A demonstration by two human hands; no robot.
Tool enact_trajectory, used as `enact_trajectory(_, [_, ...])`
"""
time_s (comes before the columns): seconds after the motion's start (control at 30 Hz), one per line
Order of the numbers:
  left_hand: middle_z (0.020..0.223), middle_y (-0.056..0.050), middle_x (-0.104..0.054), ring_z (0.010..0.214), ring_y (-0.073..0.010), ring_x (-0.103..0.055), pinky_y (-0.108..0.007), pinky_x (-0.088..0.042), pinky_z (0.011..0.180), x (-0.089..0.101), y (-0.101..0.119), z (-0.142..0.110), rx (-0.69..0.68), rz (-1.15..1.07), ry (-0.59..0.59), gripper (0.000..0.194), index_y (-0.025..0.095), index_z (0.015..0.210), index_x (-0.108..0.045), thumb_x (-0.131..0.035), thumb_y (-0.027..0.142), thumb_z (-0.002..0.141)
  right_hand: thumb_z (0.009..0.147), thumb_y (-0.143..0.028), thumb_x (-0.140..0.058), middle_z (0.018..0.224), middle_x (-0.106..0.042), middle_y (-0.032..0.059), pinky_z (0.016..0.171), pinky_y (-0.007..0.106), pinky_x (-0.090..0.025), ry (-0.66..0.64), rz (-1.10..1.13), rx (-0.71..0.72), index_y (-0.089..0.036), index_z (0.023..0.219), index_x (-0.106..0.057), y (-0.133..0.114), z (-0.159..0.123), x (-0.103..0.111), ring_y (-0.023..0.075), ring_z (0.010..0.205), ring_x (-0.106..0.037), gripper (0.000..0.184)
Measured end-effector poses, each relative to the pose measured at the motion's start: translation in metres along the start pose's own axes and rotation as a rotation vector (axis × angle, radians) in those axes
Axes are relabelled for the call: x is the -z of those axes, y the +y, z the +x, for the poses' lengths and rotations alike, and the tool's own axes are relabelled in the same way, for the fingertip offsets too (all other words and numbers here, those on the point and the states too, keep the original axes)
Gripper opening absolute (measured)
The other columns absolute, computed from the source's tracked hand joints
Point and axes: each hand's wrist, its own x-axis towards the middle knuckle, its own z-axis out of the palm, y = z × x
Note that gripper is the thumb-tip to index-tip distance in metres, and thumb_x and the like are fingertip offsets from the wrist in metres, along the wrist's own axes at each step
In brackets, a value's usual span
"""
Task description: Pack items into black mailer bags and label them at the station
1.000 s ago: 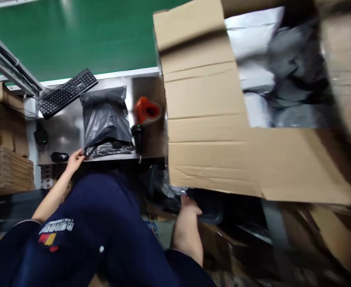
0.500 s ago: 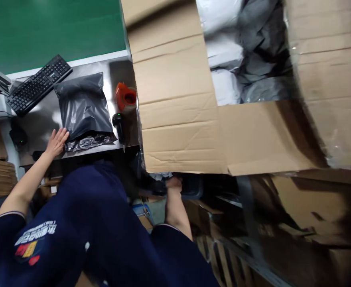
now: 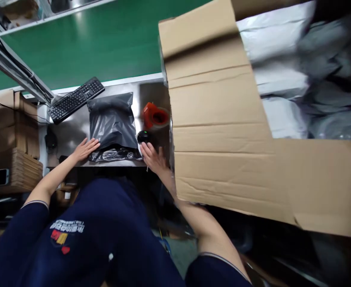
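A dark grey poly mailer bag [image 3: 112,123] lies on the steel table [image 3: 70,131]. My left hand [image 3: 85,148] rests flat and open on the table at the bag's near left corner. My right hand [image 3: 152,157] is at the table's front edge, fingers reaching onto a black handheld scanner [image 3: 144,137] beside the bag; I cannot tell if it grips the scanner. An orange tape dispenser [image 3: 153,116] stands just behind the scanner.
A black keyboard [image 3: 76,99] lies at the table's far left, a black mouse [image 3: 51,140] near it. A green conveyor belt [image 3: 82,44] runs behind. A large open cardboard box [image 3: 223,119] with white and grey mailers fills the right. Flat cartons [image 3: 20,167] are stacked left.
My right hand has come up from under the big box to the scanner on the table. The left hand stays by the bag's corner. The view has shifted.
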Motion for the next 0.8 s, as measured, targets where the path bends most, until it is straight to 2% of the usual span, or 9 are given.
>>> enact_trajectory(0.1, [0.175, -0.006, -0.043, 0.166, -0.0223, -0.033, -0.048, -0.018, 0.139, -0.001, 0.000, 0.001, -0.078, 0.112, -0.033, 0.076, 0.028, 0.167, -0.047, -0.038, 0.003, 0.096, 0.103, -0.007, -0.020, 0.177, -0.037, 0.0044, 0.138, 0.057, -0.019, -0.073, -0.175, 0.228, -0.025, 0.174, -0.029, 0.002, 0.057, 0.002, 0.0221, 0.167, -0.029, 0.073])
enact_trajectory(0.2, [0.176, -0.007, -0.038, 0.167, -0.0244, -0.032, -0.049, -0.019, 0.139, -0.001, -0.004, 0.001, -0.136, 0.184, -0.078, 0.082, 0.027, 0.170, -0.041, -0.044, 0.004, 0.091, 0.104, -0.008, -0.022, 0.178, -0.036, 0.0038, 0.138, 0.055, -0.023, -0.066, -0.245, 0.387, -0.026, 0.176, -0.020, 0.014, 0.083, -0.003, 0.0248, 0.166, -0.031, 0.074])
enact_trajectory(0.3, [0.177, -0.007, -0.036, 0.168, -0.0242, -0.028, -0.049, -0.015, 0.139, 0.001, -0.016, -0.002, -0.188, 0.172, -0.144, 0.086, 0.023, 0.172, -0.036, -0.045, 0.005, 0.089, 0.107, -0.013, -0.029, 0.177, -0.036, 0.0021, 0.139, 0.056, -0.019, -0.062, -0.223, 0.629, -0.030, 0.176, -0.020, 0.030, 0.088, -0.009, 0.0264, 0.166, -0.033, 0.071])
enact_trajectory(0.37, [0.178, -0.007, -0.036, 0.169, -0.0242, -0.026, -0.048, -0.012, 0.140, 0.000, -0.026, -0.007, -0.231, 0.125, -0.218, 0.086, 0.022, 0.172, -0.036, -0.045, 0.006, 0.088, 0.107, -0.014, -0.033, 0.176, -0.039, 0.0019, 0.139, 0.055, -0.019, -0.111, -0.188, 0.765, -0.030, 0.175, -0.022, 0.038, 0.084, -0.011, 0.0249, 0.165, -0.033, 0.071])
enact_trajectory(0.47, [0.177, -0.007, -0.038, 0.169, -0.0251, -0.027, -0.050, -0.012, 0.140, -0.008, -0.034, -0.019, -0.272, 0.008, -0.344, 0.089, 0.024, 0.171, -0.039, -0.047, 0.008, 0.083, 0.102, -0.011, -0.038, 0.175, -0.042, 0.0061, 0.139, 0.056, -0.020, -0.221, -0.145, 0.852, -0.024, 0.173, -0.030, 0.043, 0.073, -0.017, 0.0242, 0.166, -0.033, 0.073])
enact_trajectory(0.53, [0.176, -0.006, -0.039, 0.168, -0.0253, -0.028, -0.052, -0.014, 0.140, -0.015, -0.032, -0.030, -0.243, -0.101, -0.377, 0.091, 0.026, 0.170, -0.042, -0.046, 0.007, 0.081, 0.096, -0.015, -0.046, 0.174, -0.042, 0.0101, 0.139, 0.059, -0.017, -0.294, -0.076, 0.857, -0.019, 0.171, -0.036, 0.043, 0.063, -0.025, 0.0274, 0.166, -0.033, 0.076])
enact_trajectory(0.6, [0.176, -0.006, -0.040, 0.168, -0.0262, -0.030, -0.053, -0.015, 0.140, -0.022, -0.025, -0.043, -0.172, -0.243, -0.354, 0.088, 0.027, 0.169, -0.044, -0.047, 0.010, 0.082, 0.091, -0.020, -0.051, 0.173, -0.044, 0.0125, 0.139, 0.064, -0.013, -0.332, 0.053, 0.791, -0.017, 0.167, -0.043, 0.043, 0.052, -0.034, 0.0312, 0.165, -0.034, 0.077])
enact_trajectory(0.7, [0.173, -0.007, -0.045, 0.165, -0.0275, -0.036, -0.050, -0.018, 0.140, -0.026, -0.009, -0.061, -0.025, -0.523, -0.252, 0.071, 0.025, 0.165, -0.051, -0.050, 0.025, 0.094, 0.096, -0.027, -0.045, 0.162, -0.059, 0.0119, 0.137, 0.069, -0.013, -0.312, 0.334, 0.487, -0.023, 0.155, -0.062, 0.042, 0.037, -0.046, 0.0335, 0.157, -0.049, 0.062])
enact_trajectory(0.8, [0.162, -0.007, -0.060, 0.156, -0.0281, -0.051, -0.048, -0.029, 0.137, -0.024, 0.005, -0.072, 0.127, -0.822, -0.085, 0.056, 0.025, 0.153, -0.066, -0.042, 0.042, 0.105, 0.099, -0.043, -0.047, 0.137, -0.077, 0.0125, 0.136, 0.067, -0.021, -0.247, 0.615, 0.191, -0.026, 0.132, -0.080, 0.036, 0.025, -0.050, 0.0361, 0.135, -0.070, 0.049])
